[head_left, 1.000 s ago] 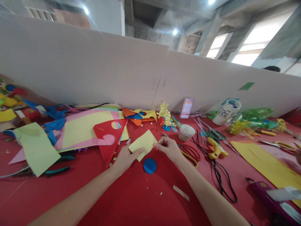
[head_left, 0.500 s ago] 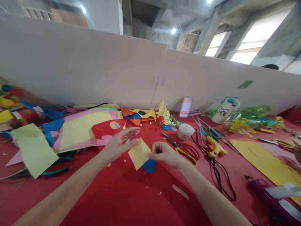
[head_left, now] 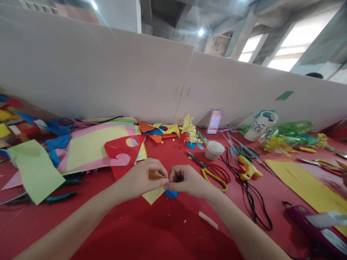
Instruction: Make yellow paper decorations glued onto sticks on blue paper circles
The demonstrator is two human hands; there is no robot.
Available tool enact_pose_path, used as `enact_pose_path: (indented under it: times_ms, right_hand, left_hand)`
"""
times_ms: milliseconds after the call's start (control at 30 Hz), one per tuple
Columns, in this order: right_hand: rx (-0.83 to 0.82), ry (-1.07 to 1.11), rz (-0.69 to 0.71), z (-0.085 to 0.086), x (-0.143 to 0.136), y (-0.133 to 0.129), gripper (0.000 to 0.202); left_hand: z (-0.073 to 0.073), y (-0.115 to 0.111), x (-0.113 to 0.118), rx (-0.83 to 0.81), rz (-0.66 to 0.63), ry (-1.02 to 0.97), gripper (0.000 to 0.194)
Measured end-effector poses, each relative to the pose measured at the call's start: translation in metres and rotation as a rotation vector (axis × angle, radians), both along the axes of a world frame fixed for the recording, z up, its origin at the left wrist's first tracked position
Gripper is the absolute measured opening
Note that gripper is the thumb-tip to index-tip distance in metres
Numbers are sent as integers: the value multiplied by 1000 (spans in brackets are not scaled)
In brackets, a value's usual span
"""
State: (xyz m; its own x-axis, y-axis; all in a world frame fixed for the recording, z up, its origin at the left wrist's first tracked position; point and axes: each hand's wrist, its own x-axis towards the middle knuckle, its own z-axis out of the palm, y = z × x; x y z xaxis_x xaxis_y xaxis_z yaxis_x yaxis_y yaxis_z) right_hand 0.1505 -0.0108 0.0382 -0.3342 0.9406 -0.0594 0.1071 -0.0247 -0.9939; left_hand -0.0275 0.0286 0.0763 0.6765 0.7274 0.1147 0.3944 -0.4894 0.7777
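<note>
Between my hands is a small square of yellow paper (head_left: 153,195), its lower corner hanging below my left fingers. My left hand (head_left: 145,177) curls over it, fingertips and thumb pinched at its right side. My right hand (head_left: 187,181) pinches at the same edge, its fingertips meeting those of the left. Most of the paper is hidden behind the left hand. Just under the fingertips lies a blue paper disc (head_left: 171,194), partly covered. Red-and-yellow handled scissors (head_left: 214,173) rest to the right of my right hand.
Left stands a stack of coloured paper (head_left: 94,144) with a cut red sheet (head_left: 121,155) on it. A white tub (head_left: 214,150), a yellow glue gun (head_left: 248,169) with black cord and a purple tool (head_left: 306,220) lie right. A white partition (head_left: 108,72) rises behind.
My left hand has moved right and down and closed on the yellow paper, after being open beside it. The paper is now tilted and mostly covered by my fingers.
</note>
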Motion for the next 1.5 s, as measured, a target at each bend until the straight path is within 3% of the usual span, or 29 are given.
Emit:
enact_pose_path:
  times_ms: [133, 267, 533, 667, 900, 1233, 1500]
  right_hand:
    - [70, 39, -44, 5, 1, 0, 28]
    - [108, 63, -65, 8, 0, 1, 29]
    - [189, -28, -166, 0, -6, 0, 13]
    - [252, -149, -165, 0, -6, -2, 6]
    - [253, -182, -123, 4, -8, -6, 10]
    - [229, -155, -144, 2, -8, -4, 11]
    - [230, -101, -122, 1, -10, -3, 20]
  left_hand:
    - [-2, 4, 0, -155, 75, -102, 12]
    - [-6, 7, 0, -211, 140, -189, 13]
    - [-10, 9, 1, -308, 145, -205, 14]
    - [-7, 11, -1, -320, 57, -132, 15]
    - [-6, 12, -6, -229, -27, -24, 20]
    - [5, 10, -6, -247, -22, 88, 21]
    - [1, 13, -7, -275, -2, 58, 24]
